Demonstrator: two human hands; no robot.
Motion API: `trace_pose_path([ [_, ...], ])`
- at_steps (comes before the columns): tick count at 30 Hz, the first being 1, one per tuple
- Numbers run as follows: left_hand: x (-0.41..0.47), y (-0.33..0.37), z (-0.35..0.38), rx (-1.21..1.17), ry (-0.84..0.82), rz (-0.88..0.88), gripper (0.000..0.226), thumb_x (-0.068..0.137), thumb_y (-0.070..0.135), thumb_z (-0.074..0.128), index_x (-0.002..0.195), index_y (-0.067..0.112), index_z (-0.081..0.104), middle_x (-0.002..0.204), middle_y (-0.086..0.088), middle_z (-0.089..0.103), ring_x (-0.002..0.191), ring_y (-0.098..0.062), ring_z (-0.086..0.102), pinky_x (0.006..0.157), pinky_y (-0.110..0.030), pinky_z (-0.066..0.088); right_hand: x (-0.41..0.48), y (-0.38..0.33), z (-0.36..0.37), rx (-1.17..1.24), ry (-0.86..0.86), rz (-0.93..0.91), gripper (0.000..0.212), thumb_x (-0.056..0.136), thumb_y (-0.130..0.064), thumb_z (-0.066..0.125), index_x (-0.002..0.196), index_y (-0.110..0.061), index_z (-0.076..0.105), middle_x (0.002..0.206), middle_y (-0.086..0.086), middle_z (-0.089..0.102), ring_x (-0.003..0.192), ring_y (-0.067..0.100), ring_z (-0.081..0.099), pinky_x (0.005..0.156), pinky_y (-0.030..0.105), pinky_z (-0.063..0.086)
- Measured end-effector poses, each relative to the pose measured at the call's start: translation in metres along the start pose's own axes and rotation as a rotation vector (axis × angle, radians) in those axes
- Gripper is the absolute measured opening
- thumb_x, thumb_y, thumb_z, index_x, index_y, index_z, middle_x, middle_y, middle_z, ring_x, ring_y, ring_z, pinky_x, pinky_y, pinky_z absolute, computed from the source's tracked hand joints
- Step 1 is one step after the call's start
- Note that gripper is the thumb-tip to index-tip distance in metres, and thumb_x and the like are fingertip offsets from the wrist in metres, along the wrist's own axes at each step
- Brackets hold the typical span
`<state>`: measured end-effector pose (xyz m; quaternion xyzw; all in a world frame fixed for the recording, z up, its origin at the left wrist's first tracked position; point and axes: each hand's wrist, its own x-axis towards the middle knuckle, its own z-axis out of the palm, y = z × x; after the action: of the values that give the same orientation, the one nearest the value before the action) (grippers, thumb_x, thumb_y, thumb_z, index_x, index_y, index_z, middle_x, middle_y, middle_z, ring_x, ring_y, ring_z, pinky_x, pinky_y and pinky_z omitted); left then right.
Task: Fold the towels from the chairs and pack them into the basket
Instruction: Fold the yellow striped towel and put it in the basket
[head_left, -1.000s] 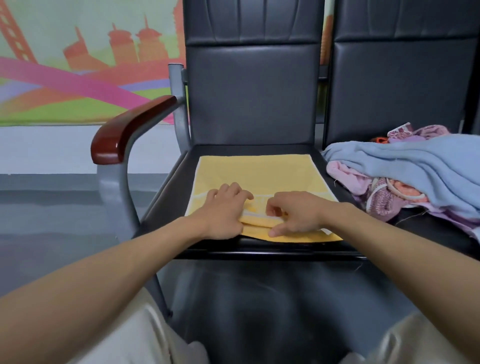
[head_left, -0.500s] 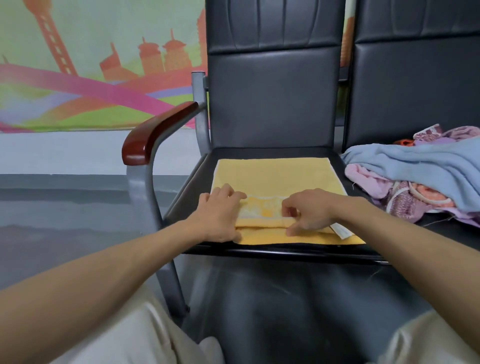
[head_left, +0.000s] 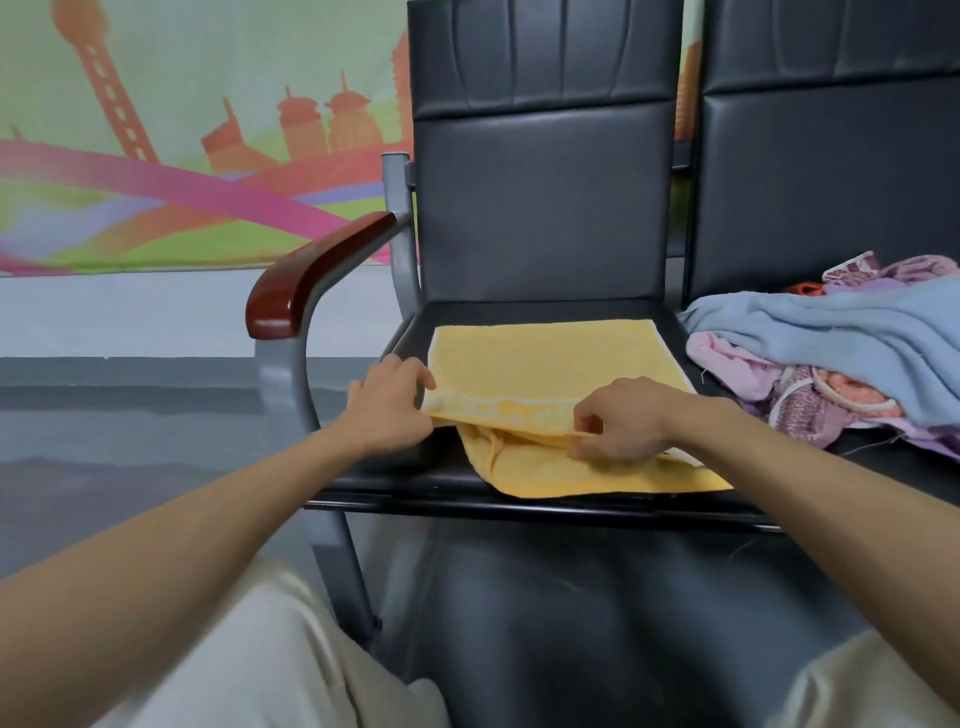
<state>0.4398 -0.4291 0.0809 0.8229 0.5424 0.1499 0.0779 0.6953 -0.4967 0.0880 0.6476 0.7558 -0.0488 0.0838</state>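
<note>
A yellow towel (head_left: 545, 358) lies folded on the black seat of the left chair (head_left: 540, 208). My left hand (head_left: 387, 408) pinches the towel's near left corner and lifts it off the seat. My right hand (head_left: 621, 418) pinches the same upper layer near the middle right, raised above the lower layer. A white label peeks out beside my right wrist. A heap of other towels, a light blue one (head_left: 841, 332) on top of pink and purple ones (head_left: 800, 410), sits on the right chair. No basket is in view.
The left chair has a red-brown wooden armrest (head_left: 311, 275) on a grey metal frame. A colourful mural covers the wall behind. The grey floor lies below, and my light trousers (head_left: 249, 654) show at the bottom.
Both hands went from pressing on the towel's near edge to pinching and lifting its upper layer, so the near left part now stands off the seat. The view shifted left.
</note>
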Motion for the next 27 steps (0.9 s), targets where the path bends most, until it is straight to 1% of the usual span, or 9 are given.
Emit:
trace_pose_path([
  [2, -0.006, 0.001, 0.000, -0.018, 0.062, 0.063, 0.024, 0.081, 0.041, 0.065, 0.087, 0.024, 0.049, 0.093, 0.006, 0.052, 0.090, -0.017, 0.051, 0.075, -0.034, 0.034, 0.002, -0.008, -0.001, -0.067, 0.024, 0.023, 0.044, 0.086, -0.067, 0.046, 0.098, -0.026, 0.055, 0.097, -0.002, 0.061, 0.092, 0.021, 0.056, 0.076, 0.033, 0.045],
  [5, -0.012, 0.013, 0.000, 0.104, 0.059, 0.137, 0.039, 0.088, 0.056, 0.056, 0.065, 0.025, 0.048, 0.069, 0.006, 0.059, 0.069, -0.015, 0.055, 0.056, -0.029, 0.032, 0.009, -0.027, 0.000, -0.067, 0.140, -0.022, 0.051, 0.086, -0.065, 0.047, 0.117, -0.025, 0.053, 0.111, 0.000, 0.057, 0.102, 0.021, 0.055, 0.080, 0.035, 0.045],
  [8, -0.004, 0.020, 0.002, 0.212, 0.126, 0.132, 0.040, 0.094, 0.052, 0.048, 0.066, 0.024, 0.053, 0.069, 0.005, 0.057, 0.069, -0.017, 0.052, 0.065, -0.031, 0.033, 0.020, -0.045, 0.002, 0.106, 0.267, -0.140, 0.051, 0.089, -0.054, 0.054, 0.130, -0.026, 0.046, 0.122, -0.004, 0.054, 0.110, 0.018, 0.052, 0.088, 0.036, 0.047],
  [12, 0.011, 0.024, 0.001, -0.056, 0.254, 0.122, 0.026, 0.098, 0.034, 0.047, 0.098, 0.020, 0.069, 0.087, 0.007, 0.066, 0.082, -0.016, 0.059, 0.082, -0.036, 0.045, 0.042, -0.052, 0.007, 0.364, 0.448, -0.072, 0.024, 0.096, -0.035, 0.050, 0.105, -0.020, 0.067, 0.103, -0.003, 0.068, 0.096, 0.018, 0.060, 0.084, 0.038, 0.052],
  [15, 0.007, 0.029, 0.001, -0.213, 0.405, 0.249, 0.013, 0.093, 0.022, 0.051, 0.090, 0.020, 0.063, 0.082, 0.011, 0.059, 0.076, -0.008, 0.055, 0.073, -0.028, 0.046, 0.044, -0.034, 0.007, 0.724, 0.558, 0.204, 0.026, 0.092, -0.018, 0.051, 0.087, -0.006, 0.073, 0.091, 0.005, 0.071, 0.086, 0.018, 0.061, 0.074, 0.034, 0.053],
  [18, 0.021, 0.021, 0.016, -0.213, 0.021, 0.400, 0.017, 0.091, 0.015, 0.052, 0.103, 0.021, 0.064, 0.100, 0.010, 0.061, 0.092, -0.007, 0.055, 0.083, -0.026, 0.046, 0.049, -0.010, 0.009, 1.016, 0.587, 0.421, 0.027, 0.089, -0.011, 0.049, 0.094, 0.011, 0.065, 0.088, 0.021, 0.067, 0.071, 0.020, 0.054, 0.060, 0.032, 0.049],
  [21, 0.029, 0.008, 0.025, 0.029, -0.294, 0.530, 0.031, 0.092, 0.014, 0.058, 0.121, 0.023, 0.063, 0.130, 0.008, 0.053, 0.120, -0.009, 0.040, 0.105, -0.025, 0.030, 0.046, -0.004, 0.008, 1.109, 0.579, 0.428, 0.023, 0.090, -0.013, 0.049, 0.079, 0.005, 0.060, 0.075, 0.010, 0.054, 0.070, 0.023, 0.051, 0.060, 0.033, 0.050],
  [24, 0.036, 0.000, 0.025, 0.050, -0.307, 0.562, 0.022, 0.091, 0.025, 0.064, 0.113, 0.025, 0.067, 0.131, 0.008, 0.055, 0.124, -0.010, 0.041, 0.108, -0.029, 0.029, 0.046, -0.005, 0.009, 1.132, 0.578, 0.364, 0.021, 0.091, -0.015, 0.051, 0.072, -0.010, 0.057, 0.073, 0.005, 0.051, 0.070, 0.020, 0.050, 0.064, 0.034, 0.051],
  [27, 0.031, -0.001, 0.019, 0.011, -0.249, 0.545, 0.006, 0.090, 0.032, 0.065, 0.092, 0.029, 0.060, 0.107, 0.011, 0.058, 0.106, -0.011, 0.050, 0.094, -0.031, 0.040, 0.045, -0.006, 0.010, 1.116, 0.556, 0.286, 0.023, 0.091, -0.018, 0.055, 0.075, -0.002, 0.061, 0.072, 0.001, 0.054, 0.070, 0.017, 0.051, 0.068, 0.035, 0.050],
])
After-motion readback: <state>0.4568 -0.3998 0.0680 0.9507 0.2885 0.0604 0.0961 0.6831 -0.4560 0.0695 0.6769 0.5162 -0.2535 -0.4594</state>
